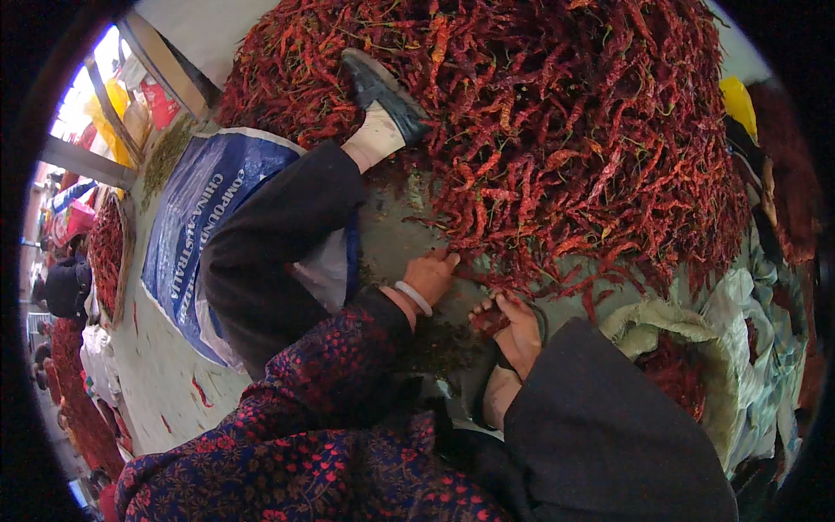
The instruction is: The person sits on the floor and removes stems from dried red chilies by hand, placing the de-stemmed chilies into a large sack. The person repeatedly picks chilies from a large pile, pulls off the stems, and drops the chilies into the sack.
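Note:
A big heap of dried red chili peppers (pixel 522 143) lies on the floor before me. My left hand (pixel 430 280), with a pale bangle at the wrist, is at the near edge of the heap. Its fingers are bent, with the fingertips close to some chilies; whether they grip one cannot be told. To its right, my right hand (pixel 515 326) is curled palm up around a few dark red dried chilies (pixel 489 320), beside my right knee. Loose chilies (pixel 587 287) lie on the floor just beyond it. Dark debris (pixel 440 346) is spread on the floor below both hands.
An open woven sack (pixel 724 365) with chilies inside stands at right. My outstretched leg lies over a blue and white printed sack (pixel 209 189), its shoe (pixel 385 91) against the heap. Wooden posts (pixel 163 59) stand upper left. A person in dark clothing (pixel 68 287) is at far left.

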{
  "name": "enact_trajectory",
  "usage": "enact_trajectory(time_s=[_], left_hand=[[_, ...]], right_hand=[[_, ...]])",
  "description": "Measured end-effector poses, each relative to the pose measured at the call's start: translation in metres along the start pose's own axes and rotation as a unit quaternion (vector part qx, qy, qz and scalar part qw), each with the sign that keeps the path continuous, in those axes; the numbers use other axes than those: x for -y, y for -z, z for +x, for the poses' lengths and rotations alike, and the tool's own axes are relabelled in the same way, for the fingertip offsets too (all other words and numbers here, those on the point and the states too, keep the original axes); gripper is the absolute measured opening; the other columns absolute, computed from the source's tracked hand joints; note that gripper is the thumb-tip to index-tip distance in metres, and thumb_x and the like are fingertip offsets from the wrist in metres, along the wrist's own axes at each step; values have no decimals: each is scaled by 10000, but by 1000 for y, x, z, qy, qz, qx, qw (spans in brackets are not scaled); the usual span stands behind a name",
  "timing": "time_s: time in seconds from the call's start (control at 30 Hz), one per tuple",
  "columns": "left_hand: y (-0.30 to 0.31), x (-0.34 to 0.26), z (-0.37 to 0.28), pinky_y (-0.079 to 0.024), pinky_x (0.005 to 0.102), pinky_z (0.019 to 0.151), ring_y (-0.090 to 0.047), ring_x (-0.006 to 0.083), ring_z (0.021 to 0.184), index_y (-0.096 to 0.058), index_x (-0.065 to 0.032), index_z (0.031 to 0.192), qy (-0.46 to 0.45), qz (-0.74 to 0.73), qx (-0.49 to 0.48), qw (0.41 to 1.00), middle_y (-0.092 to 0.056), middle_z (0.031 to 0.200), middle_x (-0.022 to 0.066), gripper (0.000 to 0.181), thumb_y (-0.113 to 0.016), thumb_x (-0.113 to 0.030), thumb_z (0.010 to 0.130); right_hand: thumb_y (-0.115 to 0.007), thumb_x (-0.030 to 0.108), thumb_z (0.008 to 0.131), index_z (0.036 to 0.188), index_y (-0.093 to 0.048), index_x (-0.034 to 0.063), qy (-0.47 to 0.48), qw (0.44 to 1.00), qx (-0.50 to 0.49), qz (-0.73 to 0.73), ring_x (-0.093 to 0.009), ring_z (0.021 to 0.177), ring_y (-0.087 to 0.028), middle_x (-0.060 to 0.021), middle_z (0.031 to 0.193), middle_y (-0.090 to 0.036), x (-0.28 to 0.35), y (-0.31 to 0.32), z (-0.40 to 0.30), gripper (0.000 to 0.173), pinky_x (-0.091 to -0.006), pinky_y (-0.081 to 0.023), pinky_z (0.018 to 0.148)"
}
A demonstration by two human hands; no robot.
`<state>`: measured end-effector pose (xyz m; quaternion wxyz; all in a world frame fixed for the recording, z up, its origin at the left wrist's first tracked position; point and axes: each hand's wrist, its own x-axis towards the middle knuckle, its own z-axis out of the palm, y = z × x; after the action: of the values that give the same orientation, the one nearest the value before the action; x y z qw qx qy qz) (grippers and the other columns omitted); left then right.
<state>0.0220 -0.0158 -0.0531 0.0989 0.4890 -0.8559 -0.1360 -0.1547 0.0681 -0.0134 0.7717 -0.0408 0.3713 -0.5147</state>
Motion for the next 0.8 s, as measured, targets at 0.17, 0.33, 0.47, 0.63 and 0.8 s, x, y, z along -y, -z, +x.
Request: enact_trajectory(time_s=[0.17, 0.33, 0.47, 0.63, 0.8], left_hand=[[1, 2, -1, -454, 407, 615, -549, 325, 749, -536, -77, 923, 48, -130, 4, 990, -536, 901, 136, 232, -572, -144, 705], [24, 2, -8, -438, 437, 608, -530, 347, 726, -555, -90, 837, 1, -117, -61, 991, -524, 841, 126, 150, -564, -127, 692], [44, -14, -17, -420, 358, 564, -549, 242, 668, -560, -47, 782, 33, -281, -35, 958, -539, 730, 96, 180, -599, -217, 738], [39, -54, -26, -402, 298, 550, -511, 136, 600, -574, -18, 710, 125, -410, 179, 886, -532, 576, 90, 309, -595, -322, 764], [20, -69, -40, -428, 311, 580, -538, 164, 607, -611, -29, 786, 101, -385, 166, 902, -571, 632, 123, 325, -617, -348, 726]], right_hand=[[-467, 166, 864, 866, -465, 55, -40, 998, 27, 43, -202, 719, -436, -61, 766, -464, 5, 11, 0, 111, -321, -394, 581], [-503, 210, 849, 903, -504, 60, 38, 999, 34, 9, -221, 792, -539, -71, 848, -554, -1, 20, 12, 159, -369, -457, 680], [-517, 222, 841, 946, -522, 68, 44, 999, 1, -26, -222, 851, -546, -87, 931, -572, 2, 6, 2, 186, -378, -457, 699], [-520, 222, 840, 960, -522, 65, 82, 996, -9, -27, -220, 884, -544, -93, 973, -570, 0, 13, 7, 197, -376, -451, 734], [-443, 183, 876, 974, -488, 23, 103, 993, -42, -50, -229, 895, -544, -118, 969, -565, -2, -2, 3, 192, -350, -440, 790]])
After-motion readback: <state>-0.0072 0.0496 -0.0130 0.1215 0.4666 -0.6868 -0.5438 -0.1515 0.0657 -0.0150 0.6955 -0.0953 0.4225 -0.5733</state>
